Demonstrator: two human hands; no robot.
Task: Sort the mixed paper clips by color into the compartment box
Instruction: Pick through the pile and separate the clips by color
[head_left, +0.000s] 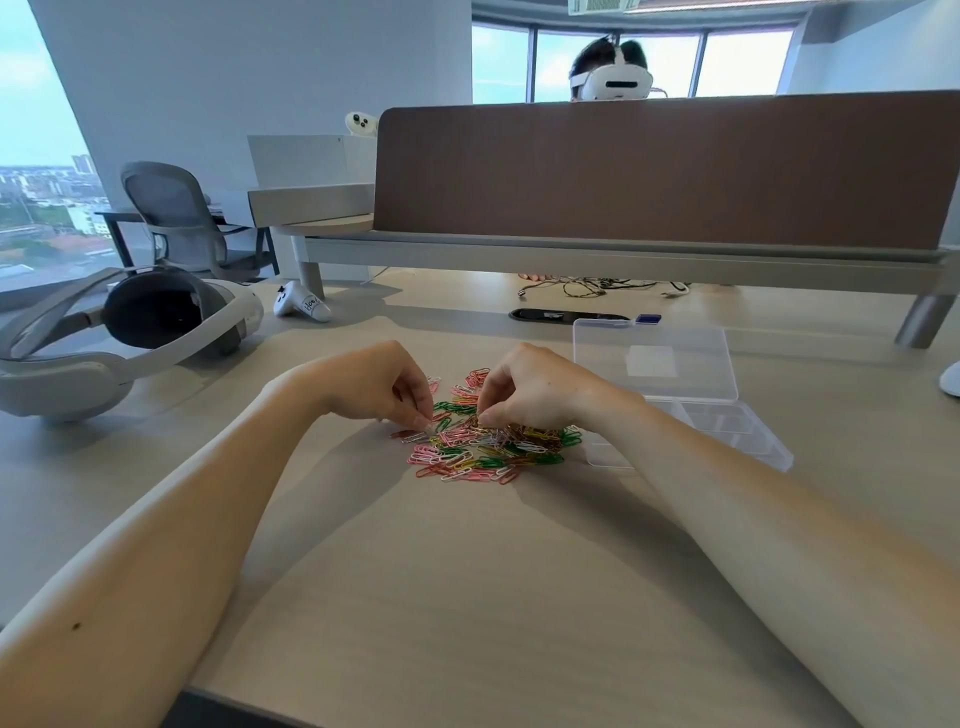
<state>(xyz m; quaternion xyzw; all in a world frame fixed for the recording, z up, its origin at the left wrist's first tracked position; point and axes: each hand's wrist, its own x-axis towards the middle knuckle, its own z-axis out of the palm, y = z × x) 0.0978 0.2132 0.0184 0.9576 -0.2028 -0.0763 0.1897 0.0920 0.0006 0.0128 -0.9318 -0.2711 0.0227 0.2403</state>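
A heap of mixed paper clips (488, 447) in pink, green, yellow, white and red lies on the wooden desk in the middle of the view. My left hand (384, 384) hovers at the heap's left edge with fingers curled, its thumb and forefinger pinching a pale clip (423, 428). My right hand (530, 389) is over the heap's top, fingers curled down, fingertips pinching among the clips; which clip it holds I cannot make out. The clear plastic compartment box (727, 431) sits to the right of the heap with its lid (654, 358) laid open behind it.
A white headset (130, 327) lies at the left, with a white controller (301, 306) behind it. A brown divider panel (665, 166) crosses the back of the desk, and a person wearing a headset sits beyond it. Cables (597, 286) lie under the panel.
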